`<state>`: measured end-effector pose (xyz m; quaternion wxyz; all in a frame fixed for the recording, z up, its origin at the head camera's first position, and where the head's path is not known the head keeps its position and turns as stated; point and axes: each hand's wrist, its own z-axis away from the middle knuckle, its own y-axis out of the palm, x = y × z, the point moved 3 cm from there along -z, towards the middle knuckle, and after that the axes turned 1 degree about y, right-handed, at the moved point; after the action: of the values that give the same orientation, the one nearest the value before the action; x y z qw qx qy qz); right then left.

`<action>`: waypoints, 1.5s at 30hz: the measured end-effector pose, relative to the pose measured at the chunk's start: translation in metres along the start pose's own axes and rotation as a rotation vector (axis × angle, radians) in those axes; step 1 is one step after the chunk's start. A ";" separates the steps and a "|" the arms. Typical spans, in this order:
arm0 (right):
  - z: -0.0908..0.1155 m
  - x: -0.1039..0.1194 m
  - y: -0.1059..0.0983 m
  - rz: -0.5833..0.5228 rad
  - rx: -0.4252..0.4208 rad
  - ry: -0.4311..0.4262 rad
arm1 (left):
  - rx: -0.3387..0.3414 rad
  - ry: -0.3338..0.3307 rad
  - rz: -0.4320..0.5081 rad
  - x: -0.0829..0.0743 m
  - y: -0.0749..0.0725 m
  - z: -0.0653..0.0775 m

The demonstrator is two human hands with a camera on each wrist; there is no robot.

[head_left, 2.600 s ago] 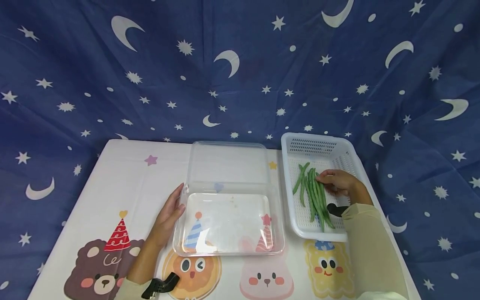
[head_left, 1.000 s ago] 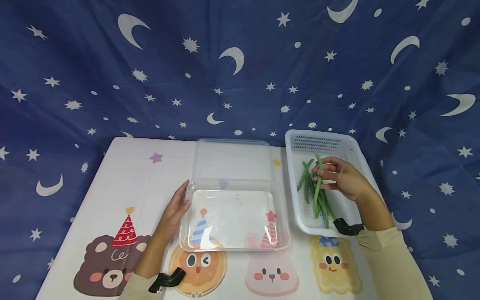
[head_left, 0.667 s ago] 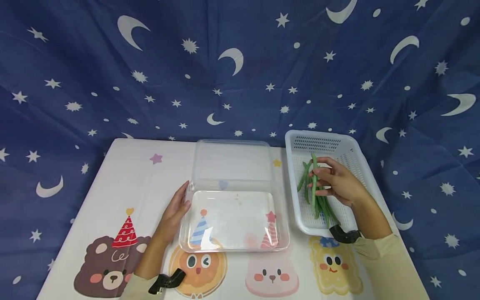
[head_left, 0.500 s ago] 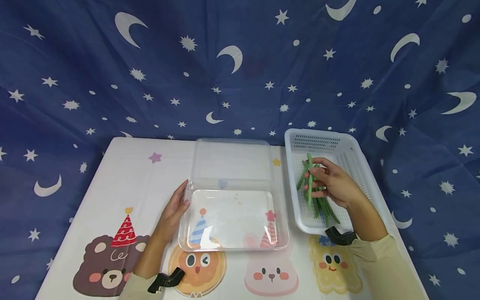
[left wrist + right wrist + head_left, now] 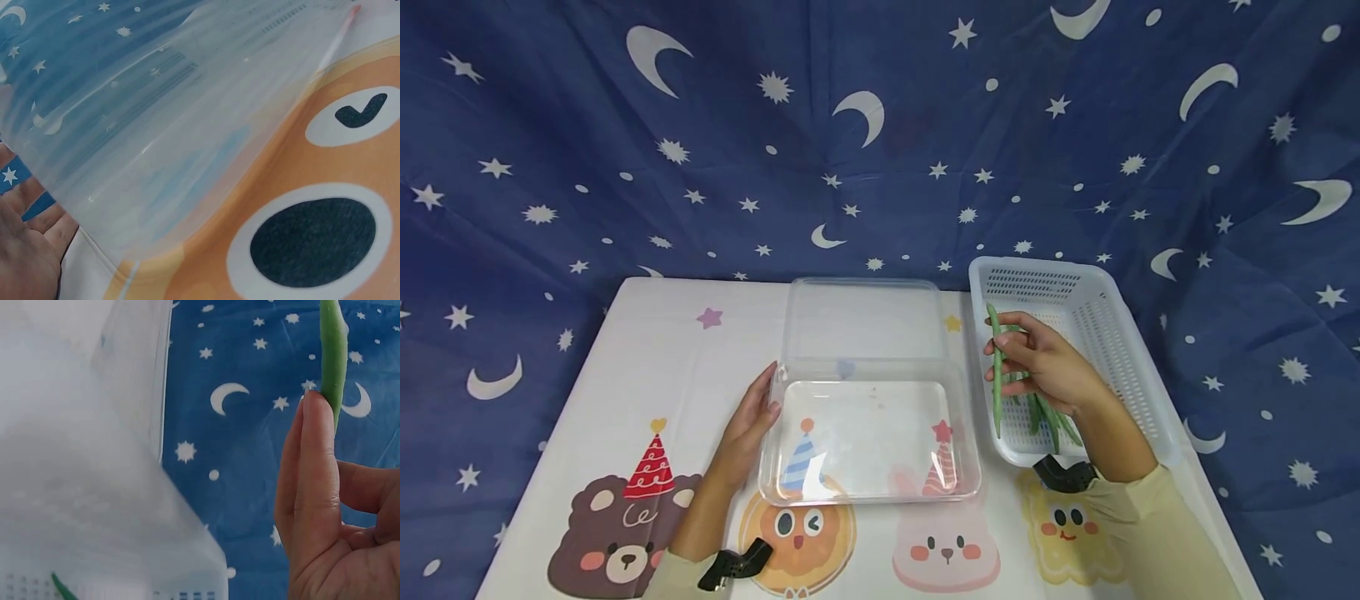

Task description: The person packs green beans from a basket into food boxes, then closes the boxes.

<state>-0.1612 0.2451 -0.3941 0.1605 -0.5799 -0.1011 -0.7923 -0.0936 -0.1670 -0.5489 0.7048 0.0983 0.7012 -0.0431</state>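
Note:
My right hand (image 5: 1048,367) pinches a single green bean (image 5: 997,392) between thumb and fingers, above the left rim of a white perforated basket (image 5: 1108,342). In the right wrist view the held bean (image 5: 334,356) points upward from the fingertips. Several other green beans (image 5: 1049,421) lie in the basket, partly hidden under that hand. My left hand (image 5: 745,433) rests against the left side of a clear plastic box (image 5: 857,450) with nothing in it. The left wrist view shows that hand (image 5: 28,250) with loosely extended fingers along the box's outer wall.
Behind the box lies a clear lid (image 5: 865,325), flat on the white cartoon-print tablecloth (image 5: 700,367). A dark blue curtain (image 5: 895,225) with moons and stars stands along the table's back. Basket and box sit close side by side.
My right hand has picked one green bean out of the bunch, lifted it, and carried it left to the basket's near-box rim. The left hand stays at the box.

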 end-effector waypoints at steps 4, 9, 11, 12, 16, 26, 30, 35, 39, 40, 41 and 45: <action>-0.003 0.002 0.010 0.001 0.018 0.016 | -0.006 -0.009 -0.006 0.000 0.000 0.000; -0.007 0.006 0.022 -0.023 0.055 0.028 | -0.004 -0.012 0.004 0.000 0.000 -0.001; -0.008 0.008 0.028 -0.028 0.071 0.028 | 0.000 -0.013 0.002 -0.001 0.000 0.000; -0.009 0.009 0.030 -0.029 0.078 0.029 | 0.000 -0.015 -0.001 -0.001 0.000 0.000; -0.011 0.013 0.041 -0.024 0.106 0.023 | 0.004 -0.015 -0.012 -0.001 0.000 0.001; -0.015 0.015 0.059 -0.035 0.158 0.003 | 0.010 -0.012 -0.001 0.000 0.000 0.001; -0.015 0.017 0.064 -0.049 0.167 -0.004 | 0.015 -0.003 -0.007 -0.001 0.000 0.002; -0.015 0.019 0.075 -0.062 0.173 0.010 | 0.020 0.023 -0.004 -0.002 0.001 0.001; -0.016 0.022 0.084 -0.058 0.174 0.016 | 0.017 0.038 0.000 -0.003 0.000 0.000; -0.016 0.022 0.086 -0.055 0.176 0.017 | 0.018 0.040 0.000 -0.003 0.000 0.000; -0.016 0.023 0.088 -0.052 0.179 0.016 | 0.019 0.041 0.003 -0.003 0.000 0.000; -0.015 0.023 0.093 -0.048 0.187 0.018 | 0.025 0.031 0.013 -0.003 0.001 0.001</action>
<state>-0.1458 0.1504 -0.3791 0.1960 -0.5525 -0.1869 -0.7883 -0.0926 -0.1665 -0.5458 0.6928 0.1124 0.7108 -0.0456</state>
